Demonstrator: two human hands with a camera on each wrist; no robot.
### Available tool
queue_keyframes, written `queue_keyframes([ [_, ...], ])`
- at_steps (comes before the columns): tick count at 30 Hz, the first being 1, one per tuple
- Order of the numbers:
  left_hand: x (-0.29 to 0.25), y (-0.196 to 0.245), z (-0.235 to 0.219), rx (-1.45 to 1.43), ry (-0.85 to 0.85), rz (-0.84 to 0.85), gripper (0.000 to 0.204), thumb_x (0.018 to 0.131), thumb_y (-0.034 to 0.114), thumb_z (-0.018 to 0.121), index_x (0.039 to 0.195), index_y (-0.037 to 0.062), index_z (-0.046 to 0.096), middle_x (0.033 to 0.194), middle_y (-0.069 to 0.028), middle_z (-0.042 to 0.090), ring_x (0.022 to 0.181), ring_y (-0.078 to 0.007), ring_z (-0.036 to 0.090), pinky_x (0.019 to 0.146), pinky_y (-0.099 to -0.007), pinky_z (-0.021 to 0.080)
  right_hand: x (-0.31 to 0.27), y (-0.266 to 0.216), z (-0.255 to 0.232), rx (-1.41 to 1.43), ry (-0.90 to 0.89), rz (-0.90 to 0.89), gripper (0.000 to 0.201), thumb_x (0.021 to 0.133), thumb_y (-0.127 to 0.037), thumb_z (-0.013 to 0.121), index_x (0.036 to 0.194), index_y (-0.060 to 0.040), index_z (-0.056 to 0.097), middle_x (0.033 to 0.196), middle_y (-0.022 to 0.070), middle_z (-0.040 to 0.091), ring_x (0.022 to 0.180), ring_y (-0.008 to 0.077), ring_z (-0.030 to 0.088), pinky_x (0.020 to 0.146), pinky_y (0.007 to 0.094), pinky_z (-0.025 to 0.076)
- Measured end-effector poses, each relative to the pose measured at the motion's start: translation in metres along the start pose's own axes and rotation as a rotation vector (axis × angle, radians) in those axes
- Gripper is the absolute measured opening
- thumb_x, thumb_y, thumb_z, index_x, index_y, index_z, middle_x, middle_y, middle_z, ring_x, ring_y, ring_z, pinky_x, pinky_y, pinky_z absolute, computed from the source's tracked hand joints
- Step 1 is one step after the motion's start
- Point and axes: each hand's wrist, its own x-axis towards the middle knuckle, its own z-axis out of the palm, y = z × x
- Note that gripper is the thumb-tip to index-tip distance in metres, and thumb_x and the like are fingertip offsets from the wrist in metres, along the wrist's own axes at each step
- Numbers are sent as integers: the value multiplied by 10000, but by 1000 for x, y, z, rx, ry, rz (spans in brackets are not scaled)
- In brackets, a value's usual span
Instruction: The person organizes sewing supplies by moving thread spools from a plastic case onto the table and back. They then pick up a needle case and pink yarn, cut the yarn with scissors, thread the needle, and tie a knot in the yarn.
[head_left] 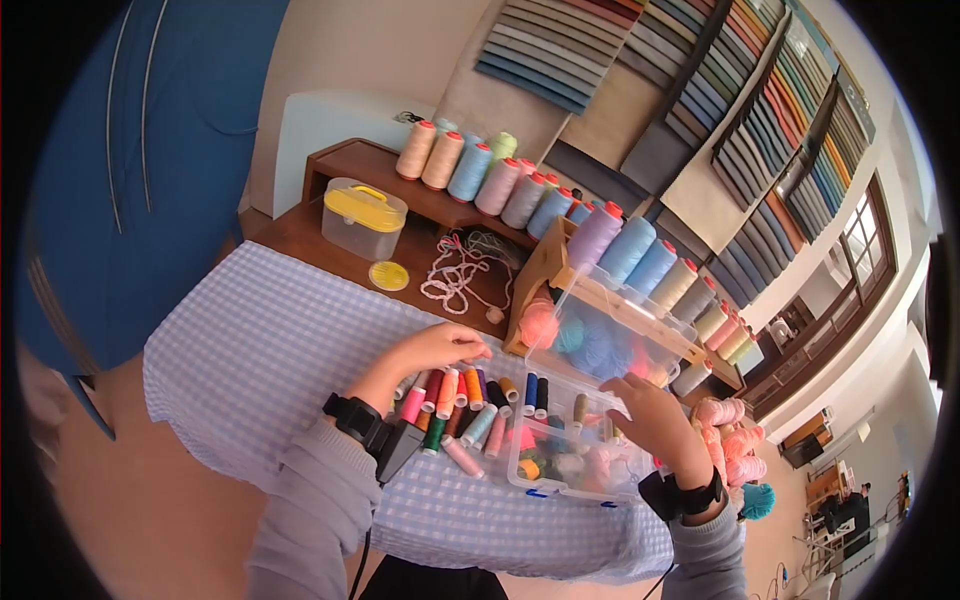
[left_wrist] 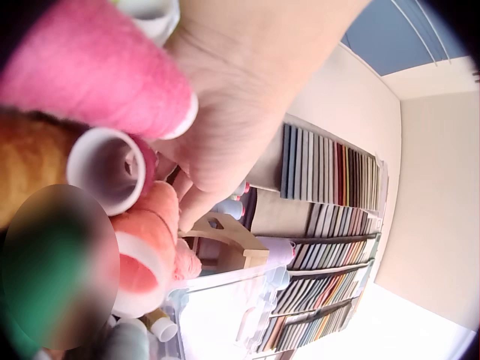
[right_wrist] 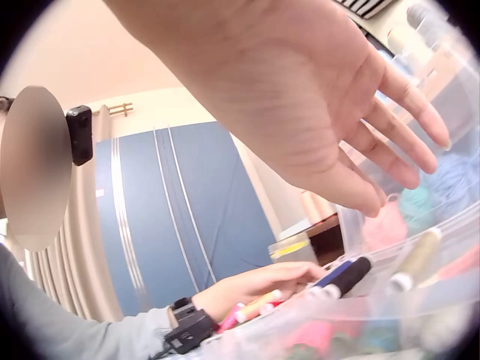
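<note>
In the head view, thread spools [head_left: 447, 400] lie in a loose heap on the checked cloth [head_left: 290, 320] over the desk, beside the clear box [head_left: 575, 493], whose lid [head_left: 650, 348] is raised. Round spools are likely to roll, so each is best taken singly, pinched across its middle and set down before release. The left hand [head_left: 435, 348] reaches over the heap's far side, palm down, fingers loosely extended and close together; it looks open, though whether the fingertips touch a spool cannot be told. The right hand [head_left: 655, 420] is over the box.

In the left wrist view, the hot-pink spool [left_wrist: 97, 71] and an orange one [left_wrist: 146, 221] crowd beneath the wrist. Keeping the wrist higher would probably spare them a knock. The fingers are partly hidden behind them.

In the right wrist view, the right hand is open and holds nothing, its fingers spread and slightly bent, thumb apart. Above the olive spool [right_wrist: 420, 259] in the box, it would do well to descend straight, clear of the walls, and pinch gently so the thread does not loosen.
</note>
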Motion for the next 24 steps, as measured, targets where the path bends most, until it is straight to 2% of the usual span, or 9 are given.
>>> queue_keyframes([
  [2, 1, 0, -1, 24, 0, 12, 307, 873, 317, 494, 1062, 102, 605, 998, 19, 609, 901, -87, 549, 709, -249, 420, -8, 18, 8, -49, -31, 42, 358, 767, -108, 577, 1119, -110, 512, 998, 117, 549, 907, 310, 549, 758, 387, 454],
  [4, 0, 1, 0, 23, -1, -19, 304, 873, 315, 490, 1062, 105, 602, 1001, 18, 610, 900, -88, 550, 716, -240, 418, -14, 29, 16, 44, -107, 47, 340, 762, -97, 575, 1097, -103, 519, 1023, 125, 544, 926, 321, 539, 791, 389, 444],
  [5, 0, 1, 0, 3, 5, -21, 302, 874, 313, 489, 1063, 105, 600, 1001, 15, 610, 900, -87, 550, 717, -235, 416, -14, 39, 27, 97, -41, -93, 287, 744, -106, 561, 1029, -89, 530, 966, 151, 552, 881, 347, 563, 731, 413, 459],
  [9, 2, -5, 0, -64, 12, 5, 297, 878, 308, 487, 1060, 101, 597, 993, 5, 609, 897, -85, 549, 722, -230, 416, -19, 38, 38, 122, -154, 11, 294, 737, -82, 563, 1026, -90, 514, 961, 157, 550, 886, 352, 559, 728, 413, 455],
  [12, 0, -2, 0, -82, 18, -26, 294, 879, 302, 488, 1055, 93, 597, 982, 4, 606, 891, -87, 548, 731, -235, 421, -18, 41, 45, 159, -64, -47, 292, 730, -43, 558, 1011, -90, 493, 957, 168, 546, 864, 366, 557, 714, 414, 453],
  [14, -1, -1, 0, -88, 27, -21, 296, 879, 302, 487, 1057, 92, 595, 978, 2, 604, 889, -89, 549, 736, -236, 422, -16, 42, 47, 273, -57, 47, 284, 723, -14, 551, 991, -72, 475, 943, 182, 542, 859, 377, 550, 701, 417, 451],
  [18, 3, -6, 0, -79, 39, -20, 304, 881, 301, 483, 1068, 85, 587, 978, -8, 601, 892, -96, 549, 744, -241, 425, -6, 41, 39, 215, 6, 68, 270, 725, -17, 553, 980, -51, 469, 924, 192, 538, 854, 385, 545, 692, 424, 446],
  [20, 3, -7, 0, -78, 40, -22, 309, 882, 303, 483, 1070, 80, 583, 983, -12, 601, 895, -98, 549, 746, -242, 426, 4, 27, 24, 261, 128, 68, 276, 725, -29, 565, 984, -38, 470, 897, 185, 537, 827, 359, 554, 685, 407, 447],
  [24, 3, -6, -1, -92, 50, -39, 315, 886, 307, 481, 1074, 73, 577, 993, -17, 601, 904, -102, 550, 746, -241, 428, 20, 6, 27, 445, 66, 85, 262, 756, -81, 582, 990, -39, 472, 858, 155, 534, 743, 294, 562, 666, 354, 451],
])
